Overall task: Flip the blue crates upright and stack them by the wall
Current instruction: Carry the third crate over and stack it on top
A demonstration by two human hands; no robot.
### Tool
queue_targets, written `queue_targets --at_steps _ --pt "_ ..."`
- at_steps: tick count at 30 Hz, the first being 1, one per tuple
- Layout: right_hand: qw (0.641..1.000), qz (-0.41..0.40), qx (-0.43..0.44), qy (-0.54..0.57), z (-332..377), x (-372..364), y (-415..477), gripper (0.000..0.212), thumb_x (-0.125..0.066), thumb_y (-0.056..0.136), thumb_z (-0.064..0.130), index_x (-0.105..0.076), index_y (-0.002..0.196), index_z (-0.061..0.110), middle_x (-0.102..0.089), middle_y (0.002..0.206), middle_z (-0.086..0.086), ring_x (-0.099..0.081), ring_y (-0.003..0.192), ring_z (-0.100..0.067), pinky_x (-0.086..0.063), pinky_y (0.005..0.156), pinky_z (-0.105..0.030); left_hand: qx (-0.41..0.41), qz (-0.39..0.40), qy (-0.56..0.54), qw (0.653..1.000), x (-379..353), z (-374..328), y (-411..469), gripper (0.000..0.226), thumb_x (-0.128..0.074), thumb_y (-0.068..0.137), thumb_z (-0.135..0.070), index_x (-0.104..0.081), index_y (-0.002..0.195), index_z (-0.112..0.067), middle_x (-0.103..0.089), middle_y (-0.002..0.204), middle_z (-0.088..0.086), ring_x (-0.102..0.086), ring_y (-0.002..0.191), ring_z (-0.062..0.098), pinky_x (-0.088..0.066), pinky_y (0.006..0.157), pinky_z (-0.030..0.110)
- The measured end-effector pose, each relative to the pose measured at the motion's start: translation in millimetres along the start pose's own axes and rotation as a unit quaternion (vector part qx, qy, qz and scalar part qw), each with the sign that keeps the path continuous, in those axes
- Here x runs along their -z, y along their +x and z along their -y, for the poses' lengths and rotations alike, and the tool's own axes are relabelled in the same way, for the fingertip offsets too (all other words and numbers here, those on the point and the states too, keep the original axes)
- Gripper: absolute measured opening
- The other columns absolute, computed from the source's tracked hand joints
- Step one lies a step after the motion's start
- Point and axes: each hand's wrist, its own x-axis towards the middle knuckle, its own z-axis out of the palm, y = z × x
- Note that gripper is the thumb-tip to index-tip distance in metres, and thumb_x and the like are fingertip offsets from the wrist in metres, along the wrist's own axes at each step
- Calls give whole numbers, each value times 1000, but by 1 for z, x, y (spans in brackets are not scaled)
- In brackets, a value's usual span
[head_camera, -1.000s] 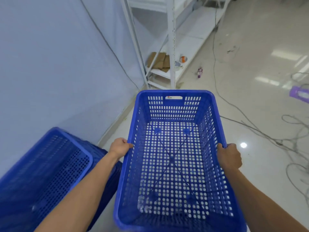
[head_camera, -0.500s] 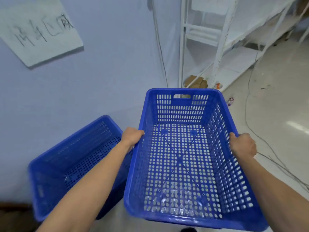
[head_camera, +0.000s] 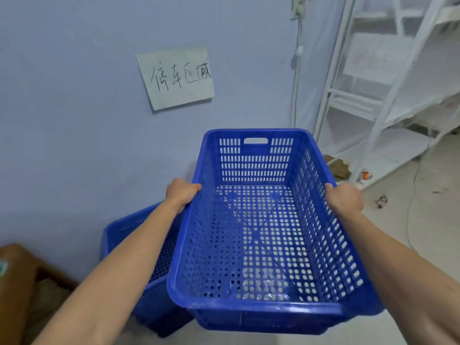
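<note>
I carry an upright blue perforated crate [head_camera: 258, 235] in front of me, its open top facing me. My left hand [head_camera: 183, 191] grips its left rim and my right hand [head_camera: 344, 199] grips its right rim. A second blue crate [head_camera: 149, 282] stands upright on the floor by the pale wall [head_camera: 87, 120], below and left of the carried one. My left forearm and the held crate hide much of it.
A paper sign [head_camera: 178, 77] with handwriting hangs on the wall. White metal shelving [head_camera: 373, 108] stands at the right with cardboard pieces [head_camera: 339, 168] on its bottom shelf. A cable [head_camera: 410, 207] trails on the floor. A brown object [head_camera: 17, 282] sits at the lower left.
The view has swung left toward the wall and the sign has come into the centre. The carried crate has moved closer to the floor crate and now overlaps its right side.
</note>
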Motion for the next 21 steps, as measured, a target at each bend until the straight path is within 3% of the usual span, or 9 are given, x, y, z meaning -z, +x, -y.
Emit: queue_targets --at_steps 4,7,10,15,21 --pt "999 22 34 -10 44 -22 -29 48 -55 94 40 -67 109 -4 -69 111 -24 -65 102 -39 -50 82 -40 18 -38 -13 999 49 30 -1 21 -71 75 -25 -63 76 -6 -67 76 7 -64 64 21 -44 48 26" --pt "996 42 75 -31 72 -36 -49 44 -54 97 36 -67 104 -6 -68 107 -23 -65 99 -38 -47 76 -37 36 -64 -28 997 84 54 -1 28 -72 72 -30 -66 82 -4 -69 81 8 -67 71 24 -51 55 30" --pt "987 61 132 -67 96 -51 -61 41 -52 98 35 -67 99 -3 -68 100 -21 -60 84 -32 -42 69 -34 58 -97 -30 993 113 76 -6 38 -73 68 -35 -67 86 -3 -70 85 10 -68 75 27 -55 62 34" --pt "968 99 206 -107 132 -85 -70 32 -51 97 31 -56 79 5 -63 85 -17 -50 68 -26 -38 64 -29 102 -143 -66 982 144 109 -18 29 -73 68 -34 -62 75 -9 -68 80 7 -69 75 26 -59 68 37" --pt "927 169 303 -143 179 -133 -71 33 -49 89 33 -60 86 2 -59 84 -16 -55 74 -33 -44 67 -33 158 -193 -116 961 154 147 -32 30 -74 72 -28 -67 73 1 -69 71 9 -66 63 23 -55 64 40"
